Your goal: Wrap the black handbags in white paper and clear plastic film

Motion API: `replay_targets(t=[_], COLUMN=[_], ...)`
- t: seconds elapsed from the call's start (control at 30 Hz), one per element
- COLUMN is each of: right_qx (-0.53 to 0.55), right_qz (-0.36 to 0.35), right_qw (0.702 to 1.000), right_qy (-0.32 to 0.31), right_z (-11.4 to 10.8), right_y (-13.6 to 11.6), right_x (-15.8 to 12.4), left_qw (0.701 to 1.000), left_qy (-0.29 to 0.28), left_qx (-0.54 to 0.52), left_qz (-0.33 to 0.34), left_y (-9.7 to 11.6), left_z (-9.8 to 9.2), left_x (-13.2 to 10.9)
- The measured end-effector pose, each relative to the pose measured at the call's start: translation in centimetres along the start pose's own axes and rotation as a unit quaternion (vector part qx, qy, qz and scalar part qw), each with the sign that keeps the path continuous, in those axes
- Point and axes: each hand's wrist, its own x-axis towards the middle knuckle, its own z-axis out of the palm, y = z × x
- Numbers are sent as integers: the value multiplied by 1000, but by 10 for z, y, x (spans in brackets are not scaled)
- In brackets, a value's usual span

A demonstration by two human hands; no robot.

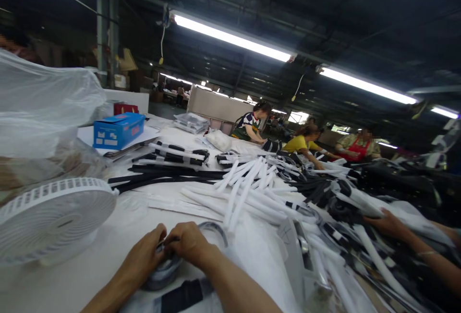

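At the near edge of the white table, my left hand (147, 251) and my right hand (189, 242) are close together with curled fingers. Both grip a grey coil (163, 277) that looks like looped tubing or cable; the fingers hide the exact spot they pinch. Behind my right hand, a clear-grey loop (219, 230) rests on the table. Below the hands lies a black band (182, 296) around a pale wrapped piece, partly covered by my right forearm.
A white fan (61, 222) stands at left, with a blue box (118, 130) behind it. White tubes (248, 183) and black strips (169, 176) cover the middle. A co-worker's hand (387, 224) touches plastic-wrapped items at right. Several people work farther back.
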Motion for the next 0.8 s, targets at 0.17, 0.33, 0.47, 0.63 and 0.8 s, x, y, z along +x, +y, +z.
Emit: replay_targets(t=[0.17, 0.33, 0.47, 0.63, 0.8], right_qx=[-28, -50, -66, -76, -74], right_qz=[-26, -56, -64, -45, -36], right_qw=[999, 997, 996, 996, 996], right_qy=[6, 4, 7, 17, 26], right_z=[5, 5, 4, 7, 10], right_y=[3, 3, 0, -2, -4], right_x=[1, 2, 2, -2, -7], left_qw=[999, 974, 971, 986, 987], left_qy=[-27, -97, -125, -128, -129], left_qx=[-37, -203, -200, -107, -95], left_qz=[1, -26, -38, -3, 3], left_y=[-9, -30, -30, -14, -17], left_z=[-3, -16, -25, -28, -20], left_x=[10, 25, 29, 31, 35])
